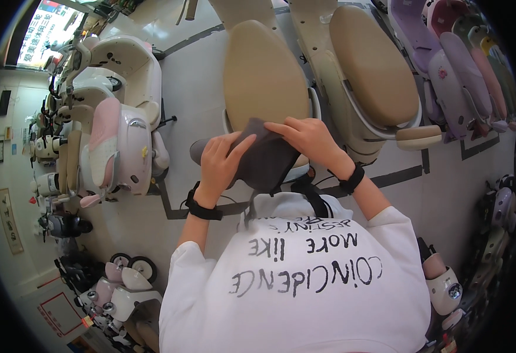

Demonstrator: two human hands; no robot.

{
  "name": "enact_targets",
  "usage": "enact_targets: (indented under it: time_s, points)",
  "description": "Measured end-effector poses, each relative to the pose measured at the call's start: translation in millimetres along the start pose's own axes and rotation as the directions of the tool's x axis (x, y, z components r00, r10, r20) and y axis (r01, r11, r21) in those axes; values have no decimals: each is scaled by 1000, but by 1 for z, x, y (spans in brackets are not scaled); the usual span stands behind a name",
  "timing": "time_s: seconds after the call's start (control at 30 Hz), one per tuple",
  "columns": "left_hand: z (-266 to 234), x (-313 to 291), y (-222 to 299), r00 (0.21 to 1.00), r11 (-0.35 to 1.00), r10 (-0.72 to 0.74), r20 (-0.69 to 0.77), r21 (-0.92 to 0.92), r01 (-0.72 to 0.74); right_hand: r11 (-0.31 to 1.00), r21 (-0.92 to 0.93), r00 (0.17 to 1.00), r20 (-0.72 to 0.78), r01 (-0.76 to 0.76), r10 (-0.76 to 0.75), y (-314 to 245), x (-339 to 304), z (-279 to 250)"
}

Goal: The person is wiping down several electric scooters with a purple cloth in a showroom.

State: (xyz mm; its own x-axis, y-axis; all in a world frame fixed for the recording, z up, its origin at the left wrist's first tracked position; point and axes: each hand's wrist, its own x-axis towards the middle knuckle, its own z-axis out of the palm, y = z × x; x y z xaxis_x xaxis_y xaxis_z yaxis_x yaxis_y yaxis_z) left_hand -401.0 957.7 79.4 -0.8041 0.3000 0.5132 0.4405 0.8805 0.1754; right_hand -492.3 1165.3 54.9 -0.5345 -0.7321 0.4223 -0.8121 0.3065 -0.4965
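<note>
A dark grey cloth (265, 160) is held up in front of my chest, over the rear end of a tan scooter seat (261, 73). My left hand (220, 162) grips the cloth's left edge, with the thumb over the front. Fingers of my right hand (306, 136) pinch the cloth's upper right corner. Both wrists wear black bands. The cloth hides the back end of the seat.
A second tan scooter seat (373, 65) stands to the right. A pink and cream scooter (120, 147) is parked at the left, with more scooters behind it and at the lower left. Pastel scooters (458, 65) line the upper right. Grey lines cross the pale floor (193, 76).
</note>
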Motion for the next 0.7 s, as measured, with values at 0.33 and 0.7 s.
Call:
enact_targets:
  time_s: [0.33,0.7]
  points:
    - [131,-55,-52,733,981,-148,663,6,193,927,-256,906,254,-274,338,62,-51,84]
    - [209,36,-153,712,938,-242,659,-29,346,800,-348,723,352,-489,594,158,51,95]
